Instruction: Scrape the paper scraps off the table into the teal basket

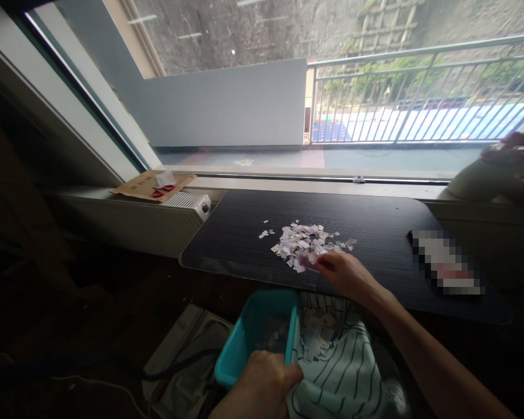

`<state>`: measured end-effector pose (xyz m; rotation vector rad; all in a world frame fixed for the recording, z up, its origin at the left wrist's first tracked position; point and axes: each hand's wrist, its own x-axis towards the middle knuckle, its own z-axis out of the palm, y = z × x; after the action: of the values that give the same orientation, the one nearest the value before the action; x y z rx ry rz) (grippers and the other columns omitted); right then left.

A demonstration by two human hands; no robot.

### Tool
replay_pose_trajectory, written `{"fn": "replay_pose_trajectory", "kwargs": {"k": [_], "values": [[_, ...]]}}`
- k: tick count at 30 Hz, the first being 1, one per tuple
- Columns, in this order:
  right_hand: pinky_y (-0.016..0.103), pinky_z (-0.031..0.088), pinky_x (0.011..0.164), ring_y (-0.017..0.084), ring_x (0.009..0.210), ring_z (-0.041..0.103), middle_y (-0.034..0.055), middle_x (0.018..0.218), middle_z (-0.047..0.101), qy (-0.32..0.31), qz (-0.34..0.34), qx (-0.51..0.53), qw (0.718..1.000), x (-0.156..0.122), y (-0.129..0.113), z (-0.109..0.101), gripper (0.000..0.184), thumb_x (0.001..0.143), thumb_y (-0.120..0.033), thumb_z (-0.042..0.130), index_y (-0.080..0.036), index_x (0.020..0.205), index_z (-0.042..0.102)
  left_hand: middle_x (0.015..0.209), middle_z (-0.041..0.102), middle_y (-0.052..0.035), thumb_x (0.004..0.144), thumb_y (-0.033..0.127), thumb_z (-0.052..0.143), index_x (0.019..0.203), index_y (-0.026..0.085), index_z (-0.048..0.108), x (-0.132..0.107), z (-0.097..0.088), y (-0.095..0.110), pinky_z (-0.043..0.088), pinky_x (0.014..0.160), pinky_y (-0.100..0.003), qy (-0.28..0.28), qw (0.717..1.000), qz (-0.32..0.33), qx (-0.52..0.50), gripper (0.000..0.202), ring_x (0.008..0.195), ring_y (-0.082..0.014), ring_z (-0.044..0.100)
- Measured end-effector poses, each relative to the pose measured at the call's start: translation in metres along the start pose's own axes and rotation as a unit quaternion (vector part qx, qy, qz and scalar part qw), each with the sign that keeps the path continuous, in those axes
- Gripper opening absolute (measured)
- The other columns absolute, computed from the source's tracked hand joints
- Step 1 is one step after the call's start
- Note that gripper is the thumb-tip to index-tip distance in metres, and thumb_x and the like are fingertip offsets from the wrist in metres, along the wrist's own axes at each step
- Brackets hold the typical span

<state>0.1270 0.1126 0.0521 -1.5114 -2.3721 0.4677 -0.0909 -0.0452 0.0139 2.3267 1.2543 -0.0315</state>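
Observation:
A loose heap of small white paper scraps lies on the dark wood-grain tabletop. At its near edge my right hand has its fingers closed on a thin, see-through pinkish piece, which touches the scraps. Below the table edge, my left hand grips the near rim of a teal plastic bin. The bin is tilted, and a few pale bits show dimly inside. More scraps rest on a striped cloth beside the bin.
Red-handled scissors lie on a brown envelope on the sill, by a white radiator. A blurred-out flat object is at the table's right. A pale figure sits by the window. A cable crosses the floor.

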Motion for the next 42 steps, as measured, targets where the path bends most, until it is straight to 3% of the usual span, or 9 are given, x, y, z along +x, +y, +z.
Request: {"fn": "replay_pose_trajectory", "kwargs": {"k": [5,13,20,25,29,34,42], "values": [[0.025,0.028,0.054,0.014,0.057,0.053,0.0038,0.064,0.064,-0.007,0.033,-0.018,0.999,-0.006,-0.001,-0.011,0.027,0.087,-0.026,0.046,-0.018,0.072,0.067,0.069,0.064,-0.0020,0.078,0.016,0.058,0.077,0.020,0.060,-0.003,0.008,-0.005,0.032,0.049,-0.023,-0.001,1.000,-0.002,-0.016,0.004,0.059,-0.0183,0.061],[0.024,0.030,0.057,0.013,0.064,0.055,0.0034,0.070,0.067,-0.037,0.002,0.002,0.999,0.006,-0.011,-0.005,0.026,0.087,-0.027,0.049,-0.017,0.074,0.069,0.067,0.063,-0.0008,0.078,0.014,0.057,0.077,0.020,0.062,-0.008,0.008,-0.005,0.028,0.049,-0.025,0.011,0.999,-0.028,-0.036,0.008,0.060,-0.0176,0.061],[0.024,0.030,0.054,0.013,0.058,0.054,0.0027,0.065,0.065,-0.033,0.050,-0.006,0.998,-0.026,0.015,-0.024,0.031,0.089,-0.031,0.045,-0.018,0.074,0.069,0.068,0.063,-0.0008,0.079,0.013,0.057,0.071,0.018,0.057,-0.008,0.007,-0.005,0.029,0.051,-0.023,0.021,0.995,-0.040,-0.089,0.010,0.059,-0.0152,0.059],[0.024,0.031,0.056,0.015,0.061,0.056,0.0026,0.067,0.066,0.015,0.073,-0.013,0.997,-0.025,0.020,-0.020,0.028,0.087,-0.033,0.047,-0.019,0.079,0.070,0.068,0.062,-0.0003,0.078,0.013,0.057,0.071,0.019,0.055,-0.004,0.007,-0.005,0.026,0.052,-0.025,0.026,0.997,-0.019,-0.070,0.009,0.061,-0.0162,0.060],[0.024,0.030,0.055,0.013,0.059,0.054,0.0021,0.066,0.065,-0.021,0.038,-0.010,0.999,-0.021,0.016,-0.018,0.030,0.089,-0.030,0.045,-0.019,0.073,0.068,0.068,0.061,0.0002,0.079,0.013,0.057,0.073,0.019,0.055,-0.003,0.008,-0.005,0.024,0.051,-0.026,0.036,0.998,-0.010,-0.058,0.008,0.059,-0.0155,0.058],[0.024,0.030,0.057,0.013,0.061,0.053,0.0032,0.069,0.065,-0.008,0.056,-0.023,0.998,-0.017,0.013,-0.020,0.028,0.089,-0.030,0.046,-0.018,0.077,0.068,0.070,0.061,0.0010,0.081,0.012,0.056,0.075,0.019,0.055,-0.005,0.006,-0.003,0.025,0.052,-0.026,0.040,0.997,0.000,-0.069,0.009,0.061,-0.0144,0.058],[0.024,0.029,0.056,0.013,0.060,0.053,0.0013,0.065,0.063,-0.057,0.052,0.000,0.997,-0.030,0.013,-0.022,0.029,0.089,-0.031,0.046,-0.019,0.073,0.066,0.069,0.060,0.0008,0.082,0.010,0.056,0.073,0.019,0.055,0.002,0.005,-0.002,0.024,0.052,-0.027,0.053,0.997,-0.012,-0.052,0.012,0.061,-0.0147,0.056]]}}
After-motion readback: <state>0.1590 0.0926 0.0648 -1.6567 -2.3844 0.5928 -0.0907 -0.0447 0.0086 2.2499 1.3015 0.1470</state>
